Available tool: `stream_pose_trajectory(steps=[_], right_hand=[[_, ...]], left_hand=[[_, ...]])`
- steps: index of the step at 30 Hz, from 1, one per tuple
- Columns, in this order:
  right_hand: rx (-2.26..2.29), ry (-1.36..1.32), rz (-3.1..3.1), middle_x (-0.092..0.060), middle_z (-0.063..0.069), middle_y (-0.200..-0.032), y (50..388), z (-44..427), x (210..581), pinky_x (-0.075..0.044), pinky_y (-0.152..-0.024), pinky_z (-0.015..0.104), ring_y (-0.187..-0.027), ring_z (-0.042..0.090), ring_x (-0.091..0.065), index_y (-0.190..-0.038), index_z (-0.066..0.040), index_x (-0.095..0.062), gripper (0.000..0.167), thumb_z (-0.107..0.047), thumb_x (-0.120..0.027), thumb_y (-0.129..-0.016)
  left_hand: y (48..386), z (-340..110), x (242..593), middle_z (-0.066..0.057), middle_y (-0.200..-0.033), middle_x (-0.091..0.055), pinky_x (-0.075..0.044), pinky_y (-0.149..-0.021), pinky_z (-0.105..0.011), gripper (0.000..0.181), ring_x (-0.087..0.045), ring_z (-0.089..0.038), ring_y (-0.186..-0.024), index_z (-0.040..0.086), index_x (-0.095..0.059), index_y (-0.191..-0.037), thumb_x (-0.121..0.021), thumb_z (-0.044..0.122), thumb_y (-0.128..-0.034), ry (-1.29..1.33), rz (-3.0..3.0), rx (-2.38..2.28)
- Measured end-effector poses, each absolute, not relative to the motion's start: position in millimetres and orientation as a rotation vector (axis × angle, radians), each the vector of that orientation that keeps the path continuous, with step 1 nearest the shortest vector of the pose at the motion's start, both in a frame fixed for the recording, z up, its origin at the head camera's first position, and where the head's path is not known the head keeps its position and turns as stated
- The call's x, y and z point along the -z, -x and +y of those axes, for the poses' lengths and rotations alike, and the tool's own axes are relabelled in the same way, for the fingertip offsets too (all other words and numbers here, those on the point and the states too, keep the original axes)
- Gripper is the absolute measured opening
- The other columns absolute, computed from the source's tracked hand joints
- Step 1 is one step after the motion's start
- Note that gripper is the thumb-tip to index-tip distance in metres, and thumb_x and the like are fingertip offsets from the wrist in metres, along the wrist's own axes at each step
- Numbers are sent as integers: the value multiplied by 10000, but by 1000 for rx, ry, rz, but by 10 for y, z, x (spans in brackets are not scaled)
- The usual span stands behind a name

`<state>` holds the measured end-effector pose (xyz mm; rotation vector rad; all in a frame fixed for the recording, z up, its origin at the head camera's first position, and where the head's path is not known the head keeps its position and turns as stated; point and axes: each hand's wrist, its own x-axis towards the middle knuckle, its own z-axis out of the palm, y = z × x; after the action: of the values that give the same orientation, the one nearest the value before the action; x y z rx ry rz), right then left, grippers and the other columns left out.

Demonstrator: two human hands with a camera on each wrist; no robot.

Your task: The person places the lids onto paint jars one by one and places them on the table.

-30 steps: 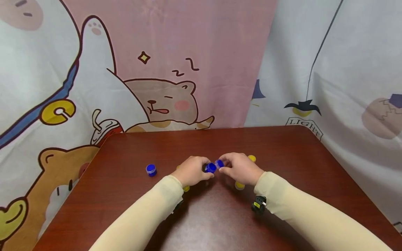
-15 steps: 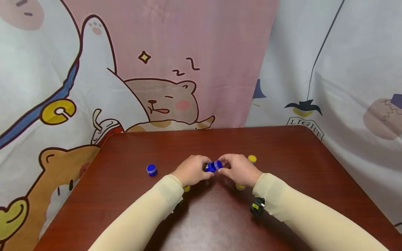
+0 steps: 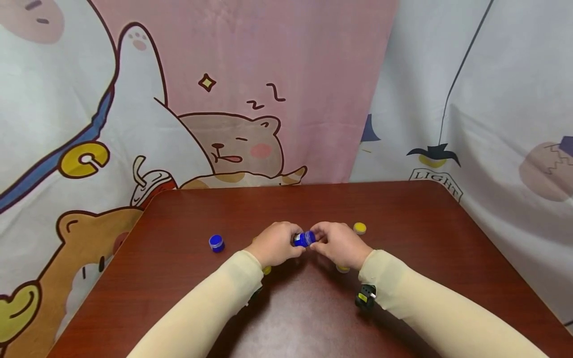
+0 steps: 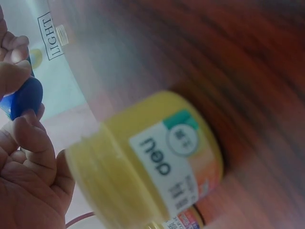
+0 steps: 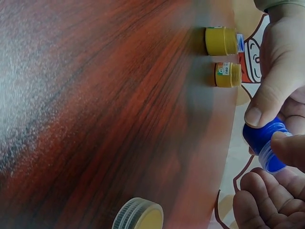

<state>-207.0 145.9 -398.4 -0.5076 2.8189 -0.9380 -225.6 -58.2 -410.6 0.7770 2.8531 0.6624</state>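
Fingers of the left hand [image 3: 276, 244] curled round the body of a blue jar [image 3: 299, 240] above the middle of the table [image 3: 291, 323], while those of the right hand [image 3: 342, 243] pinched its clear-rimmed lid [image 3: 310, 238]. The jar was held on its side, lid end to the right, apparently so that each hand had one end to itself and could brace against the other.

Left of the pair stood one yellow jar [image 5: 215, 41] and a second yellow jar [image 5: 223, 75], bare necks showing. One yellow lid [image 3: 359, 228] lay beyond the right hand; another yellow lid [image 3: 342, 269] lay on its near side, both likely set to the right to keep them apart from the jars. Farther left, well away from both hands, stood a spare blue jar [image 3: 217, 243], capped.

Seen from above, the left hand and wrist hid most of the yellow jars, and the right hand covered part of the near lid. Fingertips behind the held jar were out of sight, and how tightly its lid sat could not be told.
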Motion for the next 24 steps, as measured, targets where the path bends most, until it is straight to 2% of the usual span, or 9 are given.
stream_pose_trajectory(steps=[8, 16, 24], right_hand=[[956, 501, 2801, -738, -12, -980, 2071, 1456, 3991, -600, -869, 371, -898, 117, -682, -1189, -79, -720, 284, -185, -806, -940], [961, 507, 2793, -739, -9, -981, 2063, 1475, 4008, -602, -884, 382, -895, 116, -682, -1186, -76, -718, 276, -189, -799, -947], [964, 548, 2794, -742, -6, -977, 2066, 1486, 4034, -600, -847, 361, -897, 112, -685, -1165, -68, -720, 257, -187, -795, -950]], left_hand=[[2248, -578, 4107, -14, -1034, -724, -578, -794, -276, 349, -634, -114, -860, 86, -737, -1196, -807, 300, -930, -803, 2851, -677], [2247, -569, 4108, -24, -1063, -734, -593, -819, -282, 369, -646, -114, -870, 88, -732, -1214, -804, 319, -935, -796, 2853, -654], [2252, -563, 4108, -26, -1072, -742, -584, -845, -287, 361, -652, -121, -900, 87, -742, -1207, -801, 318, -936, -837, 2873, -617]])
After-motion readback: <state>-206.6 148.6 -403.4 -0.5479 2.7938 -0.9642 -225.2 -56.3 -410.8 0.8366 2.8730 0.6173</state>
